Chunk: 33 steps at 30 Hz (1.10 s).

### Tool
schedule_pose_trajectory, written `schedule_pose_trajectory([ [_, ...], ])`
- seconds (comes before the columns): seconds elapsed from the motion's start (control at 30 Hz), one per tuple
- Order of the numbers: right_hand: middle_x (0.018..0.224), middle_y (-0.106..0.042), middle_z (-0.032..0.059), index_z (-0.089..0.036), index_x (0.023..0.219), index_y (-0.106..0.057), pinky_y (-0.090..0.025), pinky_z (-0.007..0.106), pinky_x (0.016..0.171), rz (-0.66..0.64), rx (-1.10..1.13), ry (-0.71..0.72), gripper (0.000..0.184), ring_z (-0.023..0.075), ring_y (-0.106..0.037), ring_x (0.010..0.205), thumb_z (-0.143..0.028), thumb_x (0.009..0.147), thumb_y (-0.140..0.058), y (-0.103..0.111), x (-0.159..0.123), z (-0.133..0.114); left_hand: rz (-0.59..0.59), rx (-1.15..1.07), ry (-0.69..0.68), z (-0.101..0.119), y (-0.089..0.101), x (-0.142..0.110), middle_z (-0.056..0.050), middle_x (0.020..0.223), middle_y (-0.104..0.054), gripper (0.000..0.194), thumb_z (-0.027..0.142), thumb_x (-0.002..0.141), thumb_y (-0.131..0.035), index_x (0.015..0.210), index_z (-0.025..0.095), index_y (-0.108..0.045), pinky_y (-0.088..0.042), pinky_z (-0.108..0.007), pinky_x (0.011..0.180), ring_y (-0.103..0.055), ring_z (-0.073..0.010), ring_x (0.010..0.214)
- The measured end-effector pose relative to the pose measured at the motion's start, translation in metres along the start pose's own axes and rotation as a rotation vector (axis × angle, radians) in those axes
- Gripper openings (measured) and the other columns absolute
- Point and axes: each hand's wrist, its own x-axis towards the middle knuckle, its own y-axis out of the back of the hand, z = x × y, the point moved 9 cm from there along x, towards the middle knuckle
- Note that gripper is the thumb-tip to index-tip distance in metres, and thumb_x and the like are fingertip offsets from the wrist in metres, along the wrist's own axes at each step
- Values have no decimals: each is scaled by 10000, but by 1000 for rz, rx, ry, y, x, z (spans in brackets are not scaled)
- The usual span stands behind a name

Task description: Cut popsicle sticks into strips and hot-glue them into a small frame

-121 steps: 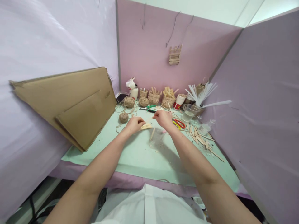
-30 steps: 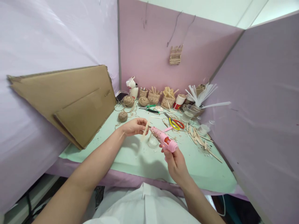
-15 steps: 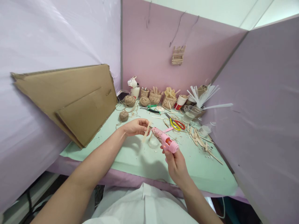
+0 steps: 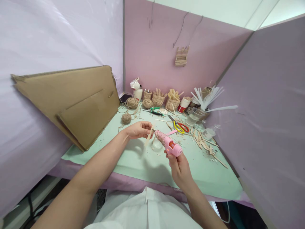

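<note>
My left hand (image 4: 140, 129) is closed on a thin, pale wooden craft stick (image 4: 148, 137), held upright and slightly tilted above the table. In my right hand (image 4: 177, 163) is a pink hot glue gun (image 4: 168, 143), its fingers wrapped round the handle. The gun's nozzle points left and lies at or very near the stick; whether it touches I cannot tell. A small orange light glows on the gun's side. Below the nozzle, a clear shallow dish (image 4: 157, 145) rests on the green table (image 4: 133, 160), partly hidden by the gun.
Scissors (image 4: 181, 126) with red and yellow handles and green-handled pliers (image 4: 154, 111) lie behind my hands. Wood scraps (image 4: 202, 141) are scattered at right. Twine balls (image 4: 126, 118) and baskets of sticks (image 4: 172, 103) stand farther back. Cardboard (image 4: 88, 117) leans at left.
</note>
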Motion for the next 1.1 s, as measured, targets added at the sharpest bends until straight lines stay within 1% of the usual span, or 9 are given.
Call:
schedule_pose_trajectory([
  [0.13, 812, -551, 41, -204, 926, -538, -399, 270, 521, 3, 1, 6, 273, 147, -474, 613, -436, 908, -396, -1, -1, 3, -3, -4, -10, 1, 0, 0, -39, 719, -674, 297, 201, 587, -805, 799, 110, -618, -498, -257, 610, -640, -137, 618],
  [0.23, 832, -557, 40, -197, 936, -532, -404, 268, 537, -3, 4, 22, 260, 140, -476, 621, -421, 912, -403, -2, -2, 4, 49, -12, -39, 3, 6, 1, -43, 737, -678, 285, 193, 601, -797, 813, 115, -622, -508, -265, 639, -644, -135, 639],
  [0.37, 841, -558, 41, -193, 952, -528, -422, 273, 589, -19, 7, 53, 229, 150, -502, 684, -383, 920, -403, -4, -4, 3, 115, -44, -76, 6, 13, 1, -47, 755, -688, 262, 180, 620, -784, 820, 120, -627, -509, -263, 665, -650, -133, 674],
  [0.43, 803, -544, 33, -193, 945, -529, -420, 273, 589, -28, 0, 61, 223, 154, -503, 689, -375, 921, -402, -6, -4, 2, 118, -48, -83, 7, 13, 1, -48, 746, -691, 257, 182, 623, -783, 820, 119, -629, -506, -261, 669, -651, -135, 680],
  [0.57, 762, -530, 24, -190, 922, -530, -400, 267, 549, -51, -20, 69, 232, 147, -482, 639, -377, 922, -392, -9, -3, -2, 116, -47, -89, 8, 12, 1, -48, 733, -691, 251, 177, 625, -780, 818, 116, -631, -504, -258, 661, -650, -134, 673],
  [0.73, 771, -521, 26, -188, 913, -529, -419, 275, 597, -54, -36, 94, 232, 154, -488, 675, -375, 921, -393, -10, -2, -6, 110, -51, -99, 10, 11, 1, -42, 719, -685, 241, 173, 633, -775, 813, 115, -625, -504, -245, 633, -641, -123, 639],
  [0.87, 754, -512, 22, -182, 942, -526, -416, 276, 585, -78, -38, 84, 246, 151, -475, 650, -380, 924, -381, -11, -3, -6, 122, -70, -112, 11, 13, 1, -38, 705, -678, 246, 180, 630, -780, 805, 113, -620, -506, -241, 621, -640, -122, 629],
  [0.97, 789, -535, 31, -180, 970, -525, -424, 282, 606, -86, -41, 98, 256, 156, -490, 668, -382, 926, -374, -11, -3, -10, 140, -83, -123, 11, 16, 1, -39, 710, -677, 264, 185, 623, -786, 815, 115, -618, -509, -249, 627, -643, -127, 638],
  [1.1, 896, -578, 62, -181, 1011, -526, -433, 292, 658, -87, -50, 122, 273, 181, -533, 775, -386, 931, -365, -11, -3, -13, 186, -97, -136, 12, 20, 0, -32, 711, -674, 272, 179, 613, -792, 802, 119, -607, -513, -257, 641, -645, -127, 644],
])
